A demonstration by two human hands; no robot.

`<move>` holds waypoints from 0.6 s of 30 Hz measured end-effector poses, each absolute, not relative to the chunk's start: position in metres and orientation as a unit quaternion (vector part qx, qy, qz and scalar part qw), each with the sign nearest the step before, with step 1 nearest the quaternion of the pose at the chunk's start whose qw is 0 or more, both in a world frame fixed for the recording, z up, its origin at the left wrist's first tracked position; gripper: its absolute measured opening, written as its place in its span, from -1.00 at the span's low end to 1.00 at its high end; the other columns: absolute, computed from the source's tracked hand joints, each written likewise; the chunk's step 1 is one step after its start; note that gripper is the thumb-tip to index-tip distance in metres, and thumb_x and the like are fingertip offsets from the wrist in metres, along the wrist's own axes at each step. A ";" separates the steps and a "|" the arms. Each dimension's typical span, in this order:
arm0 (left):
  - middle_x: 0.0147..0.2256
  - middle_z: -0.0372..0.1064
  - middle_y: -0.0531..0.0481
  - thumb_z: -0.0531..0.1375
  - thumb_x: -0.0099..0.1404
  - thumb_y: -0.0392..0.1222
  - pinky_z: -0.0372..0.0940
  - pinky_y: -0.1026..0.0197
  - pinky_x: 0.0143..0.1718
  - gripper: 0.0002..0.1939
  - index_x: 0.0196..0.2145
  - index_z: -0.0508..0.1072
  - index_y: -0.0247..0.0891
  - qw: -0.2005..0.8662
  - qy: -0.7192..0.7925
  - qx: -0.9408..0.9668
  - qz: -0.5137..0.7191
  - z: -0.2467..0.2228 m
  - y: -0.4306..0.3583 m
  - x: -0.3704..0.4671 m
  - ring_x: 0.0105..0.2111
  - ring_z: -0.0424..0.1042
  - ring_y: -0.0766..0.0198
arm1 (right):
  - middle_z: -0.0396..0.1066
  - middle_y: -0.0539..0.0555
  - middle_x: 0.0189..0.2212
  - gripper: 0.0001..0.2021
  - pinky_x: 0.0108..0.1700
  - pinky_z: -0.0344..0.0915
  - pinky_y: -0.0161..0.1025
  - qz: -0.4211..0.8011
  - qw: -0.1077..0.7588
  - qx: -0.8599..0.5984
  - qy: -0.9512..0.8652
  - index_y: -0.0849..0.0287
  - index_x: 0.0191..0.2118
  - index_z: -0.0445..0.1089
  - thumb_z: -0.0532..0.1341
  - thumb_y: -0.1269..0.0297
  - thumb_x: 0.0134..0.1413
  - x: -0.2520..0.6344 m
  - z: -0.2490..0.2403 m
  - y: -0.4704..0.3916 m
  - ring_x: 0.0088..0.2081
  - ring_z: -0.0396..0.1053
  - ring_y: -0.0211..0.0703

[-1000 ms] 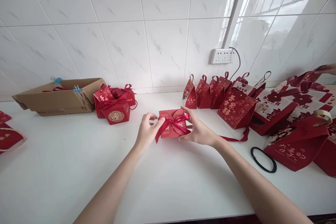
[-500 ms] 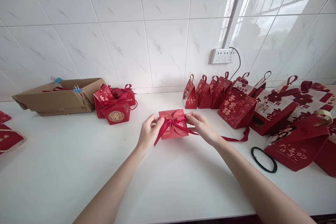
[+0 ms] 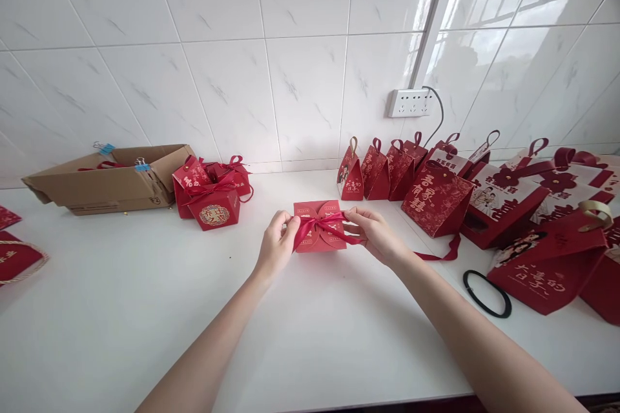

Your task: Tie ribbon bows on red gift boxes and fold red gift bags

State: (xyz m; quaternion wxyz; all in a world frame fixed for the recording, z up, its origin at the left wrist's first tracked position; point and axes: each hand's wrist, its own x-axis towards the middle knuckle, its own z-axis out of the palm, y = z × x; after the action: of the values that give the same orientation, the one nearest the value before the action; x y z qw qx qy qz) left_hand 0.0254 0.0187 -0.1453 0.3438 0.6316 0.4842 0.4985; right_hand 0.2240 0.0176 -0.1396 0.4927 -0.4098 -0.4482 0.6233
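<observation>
A red gift box [image 3: 318, 245] with curved, overlapping top flaps and pale lettering stands on the white table in front of me. Across its top runs a dark red ribbon [image 3: 334, 232], crossed in a knot at the middle. At the box's left side my left hand [image 3: 281, 235] is closed, pinching the ribbon between thumb and fingers. My right hand [image 3: 372, 232] pinches the ribbon on the right side, its other fingers loosely bent. One long ribbon end passes behind my right wrist and lies on the table.
To the left are a cardboard box [image 3: 111, 190] with blue binder clips and several red gift boxes [image 3: 216, 210]. Many red gift boxes [image 3: 436, 203] stand on the right, near a black ring [image 3: 487, 293]. A white power strip [image 3: 411, 103] is on the tiled wall.
The ribbon end that hung below my left hand no longer shows there. A ribbon strand now lies nearer the fingers of my right hand. Both hands have barely moved.
</observation>
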 end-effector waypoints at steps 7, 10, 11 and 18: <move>-0.57 -0.04 0.15 0.08 0.22 0.01 0.00 0.32 -0.55 -0.65 -0.56 0.05 -0.19 0.351 0.490 0.611 0.513 -0.144 0.017 0.027 -0.57 0.02 0.37 | 0.46 0.09 -0.26 -0.67 -0.30 0.29 -0.25 0.609 0.502 -0.412 -0.455 0.15 -0.47 0.22 0.30 0.03 -0.05 0.222 -0.144 0.017 -0.11 0.44 0.00; -0.59 -0.03 0.15 0.10 0.21 0.01 -0.01 0.33 -0.55 -0.65 -0.57 0.06 -0.20 0.366 0.486 0.606 0.513 -0.145 0.019 0.025 -0.58 0.02 0.38 | 0.43 0.13 -0.15 -0.63 -0.24 0.34 -0.22 0.571 0.488 -0.425 -0.505 0.15 -0.43 0.21 0.23 -0.07 0.01 0.225 -0.144 0.018 -0.02 0.39 0.03; -0.60 -0.03 0.16 0.10 0.21 0.01 -0.02 0.33 -0.55 -0.64 -0.57 0.06 -0.20 0.373 0.484 0.604 0.512 -0.146 0.020 0.024 -0.58 0.01 0.39 | 0.38 0.15 -0.05 -0.63 -0.20 0.37 -0.18 0.563 0.479 -0.422 -0.525 0.15 -0.36 0.24 0.23 -0.09 0.01 0.228 -0.143 0.018 0.02 0.36 0.04; -0.61 -0.02 0.17 0.14 0.18 0.07 -0.04 0.33 -0.53 -0.58 -0.60 0.06 -0.22 0.423 0.465 0.590 0.506 -0.151 0.027 0.019 -0.58 -0.01 0.41 | -0.26 0.27 0.32 0.27 -0.01 0.35 0.03 0.551 0.317 -0.366 -0.680 -0.24 0.31 -0.48 0.48 0.22 -0.35 0.236 -0.143 0.012 0.18 0.19 0.13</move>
State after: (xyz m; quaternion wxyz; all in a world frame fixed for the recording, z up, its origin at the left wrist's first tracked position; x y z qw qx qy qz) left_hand 0.0192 0.0268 -0.1508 0.4228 0.5904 0.4650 0.5064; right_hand 0.2362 0.0119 -0.1426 0.3174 -0.3655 -0.6796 0.5512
